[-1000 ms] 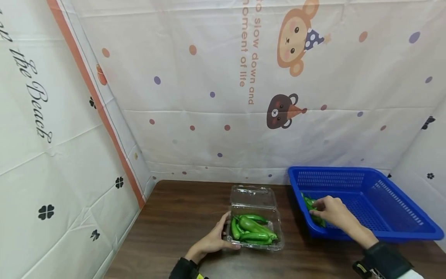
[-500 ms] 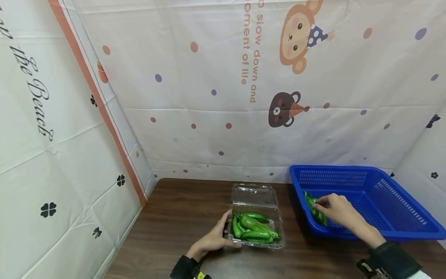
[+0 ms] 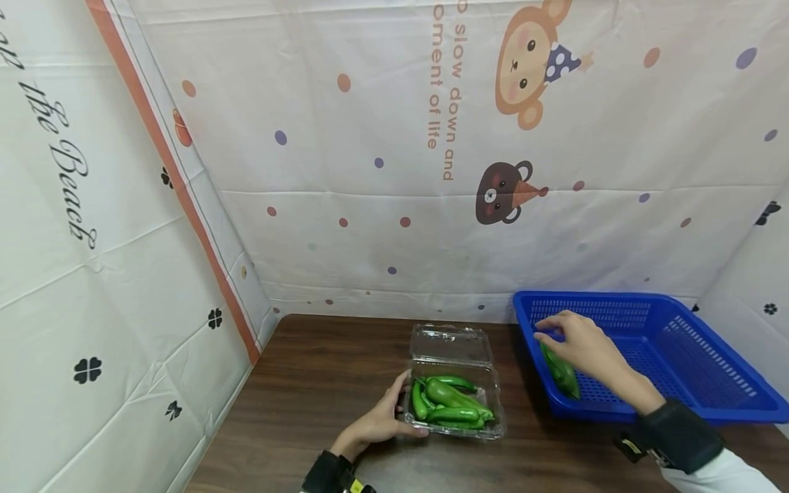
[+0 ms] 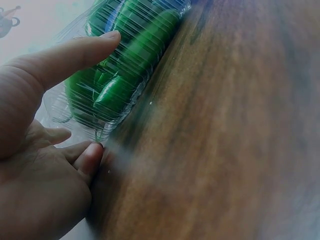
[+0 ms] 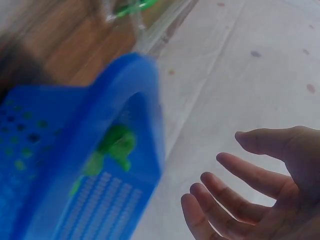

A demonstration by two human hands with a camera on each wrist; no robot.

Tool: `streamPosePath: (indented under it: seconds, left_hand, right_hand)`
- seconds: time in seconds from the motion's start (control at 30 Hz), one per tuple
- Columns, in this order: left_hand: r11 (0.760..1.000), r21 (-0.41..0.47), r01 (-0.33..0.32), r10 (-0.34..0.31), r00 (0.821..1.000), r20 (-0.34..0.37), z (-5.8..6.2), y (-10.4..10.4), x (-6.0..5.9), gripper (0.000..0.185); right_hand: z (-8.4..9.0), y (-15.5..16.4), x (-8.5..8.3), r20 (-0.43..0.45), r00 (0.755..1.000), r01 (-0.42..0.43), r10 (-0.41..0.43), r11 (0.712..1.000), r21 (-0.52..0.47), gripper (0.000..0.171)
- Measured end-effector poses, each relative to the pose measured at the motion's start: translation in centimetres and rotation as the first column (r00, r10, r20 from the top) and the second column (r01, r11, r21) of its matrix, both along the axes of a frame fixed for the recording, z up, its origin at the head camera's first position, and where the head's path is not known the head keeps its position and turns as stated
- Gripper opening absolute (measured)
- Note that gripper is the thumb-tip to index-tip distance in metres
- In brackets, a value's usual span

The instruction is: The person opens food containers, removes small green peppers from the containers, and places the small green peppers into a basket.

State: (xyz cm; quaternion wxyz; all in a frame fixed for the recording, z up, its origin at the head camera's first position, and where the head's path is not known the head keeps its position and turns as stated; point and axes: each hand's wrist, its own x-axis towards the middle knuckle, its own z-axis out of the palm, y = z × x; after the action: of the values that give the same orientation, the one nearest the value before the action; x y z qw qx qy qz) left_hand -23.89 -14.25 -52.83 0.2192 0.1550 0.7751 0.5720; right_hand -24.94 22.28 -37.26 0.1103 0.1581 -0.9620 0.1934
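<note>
A clear plastic clamshell box [image 3: 499, 411] stands on the table with its lid [image 3: 452, 342] folded back. Several green peppers [image 3: 457, 397] lie inside it. My left hand [image 3: 377, 423] grips the box's near left corner; in the left wrist view the thumb [image 4: 80, 55] lies along one ribbed wall and the fingertips touch the bottom corner. Over the left side of a blue basket [image 3: 585, 296] hovers my right hand [image 3: 582, 346], with nothing in its spread, slightly bent fingers. Below it, more green peppers [image 3: 562, 376] lie along the basket's left wall, partly hidden by the hand.
The brown wooden table [image 3: 308, 383] carries both box and basket, with a gap between them. A printed white cloth [image 3: 345, 157] hangs behind, and further cloth [image 3: 142, 356] walls the left side. The basket's wall is raised all round.
My right hand was down at the peppers in the basket; it has risen away from them, its fingers parted and holding nothing. The left hand and the box have stayed put.
</note>
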Motion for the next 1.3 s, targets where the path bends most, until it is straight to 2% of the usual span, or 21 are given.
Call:
streamPosePath:
  seconds: [0.27, 0.5, 0.63, 0.8, 1.0, 1.2, 1.3]
  left_hand:
    - [1.0, -0.013, 0.001, -0.001, 1.0, 0.002, -0.2, -0.2, 0.0, 0.11]
    - [1.0, -0.031, -0.004, 0.005, 1.0, 0.002, -0.1, 0.0, 0.1, 0.111]
    - [0.999, -0.038, -0.008, 0.008, 1.0, -0.01, -0.1, 0.3, -0.1, 0.112]
    - [0.999, -0.035, -0.016, 0.016, 1.0, -0.01, -0.1, 0.4, -0.1, 0.112]
    - [0.999, -0.037, -0.029, 0.029, 1.0, -0.005, -0.1, 0.3, 0.0, 0.113]
    - [0.998, -0.045, -0.031, 0.031, 0.999, -0.009, -0.1, 0.2, -0.1, 0.113]
    - [0.999, -0.047, -0.024, 0.024, 1.0, -0.003, -0.1, 0.2, -0.2, 0.113]
  right_hand:
    - [0.4, -3.5, -1.1, -0.024, 0.996, -0.08, 0.08, 0.997, 0.021, 0.022]
    - [0.0, -6.0, -1.4, 0.046, 0.994, -0.1, 0.099, 0.995, 0.021, 0.019]
    - [-0.4, -6.8, -1.3, 0.052, 0.991, -0.122, 0.121, 0.992, 0.032, 0.016]
    - [-1.1, -8.0, -0.5, 0.05, 0.979, -0.202, 0.199, 0.977, 0.07, 0.016]
    - [-2.2, -9.4, 0.5, 0.153, 0.945, -0.302, 0.29, 0.951, 0.064, 0.022]
    - [-4.1, -10.1, 0.6, 0.213, 0.883, -0.428, 0.419, 0.904, -0.005, 0.023]
    - [-5.1, -10.2, 0.8, 0.253, 0.854, -0.462, 0.455, 0.886, -0.035, 0.025]
